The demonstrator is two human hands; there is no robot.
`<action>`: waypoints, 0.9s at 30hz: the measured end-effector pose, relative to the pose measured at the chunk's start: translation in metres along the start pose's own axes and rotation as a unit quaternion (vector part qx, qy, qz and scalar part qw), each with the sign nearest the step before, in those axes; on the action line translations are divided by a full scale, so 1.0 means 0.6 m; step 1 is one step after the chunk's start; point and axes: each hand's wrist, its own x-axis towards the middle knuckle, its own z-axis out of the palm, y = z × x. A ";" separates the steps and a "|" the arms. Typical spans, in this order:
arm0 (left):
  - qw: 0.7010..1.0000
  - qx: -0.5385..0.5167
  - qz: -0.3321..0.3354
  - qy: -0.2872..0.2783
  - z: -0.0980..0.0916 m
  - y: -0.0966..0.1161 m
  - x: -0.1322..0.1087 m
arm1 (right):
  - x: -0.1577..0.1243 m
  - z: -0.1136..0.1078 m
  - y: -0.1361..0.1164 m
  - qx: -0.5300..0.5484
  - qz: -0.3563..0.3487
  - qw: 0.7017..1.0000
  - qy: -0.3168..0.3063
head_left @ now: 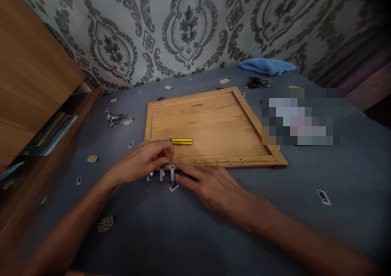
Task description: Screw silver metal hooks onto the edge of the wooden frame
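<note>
A framed wooden panel (198,123) lies flat on the dark blue patterned cloth, with a row of small dark holes along its near edge. Several small silvery metal brackets (162,174) sit at the near left part of that edge. My left hand (151,155) is over the panel's near left corner, fingertips pinched together just above the brackets; what they hold is hidden. My right hand (210,184) comes from the right, with finger and thumb closed at the rightmost bracket (172,172). A slim yellow-and-black tool (181,141) rests on the panel beside my left fingers.
More loose silvery metal pieces (115,119) lie on the cloth left of the panel. Behind it are a dark object (256,83) and a folded blue cloth (267,66) near the patterned wall. A wooden cabinet (36,64) borders the left; a pixelated patch covers something at right.
</note>
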 end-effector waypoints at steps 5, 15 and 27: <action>1.000 -0.003 -0.001 -0.003 -0.001 0.003 0.000 | 0.001 -0.001 0.002 0.000 -0.003 1.000 0.002; 1.000 -0.008 -0.011 0.025 0.001 -0.001 -0.005 | 0.002 0.000 0.003 0.013 -0.005 1.000 0.004; 0.999 0.031 0.007 0.014 0.008 0.006 0.000 | 0.001 0.001 0.003 0.022 -0.005 1.000 0.010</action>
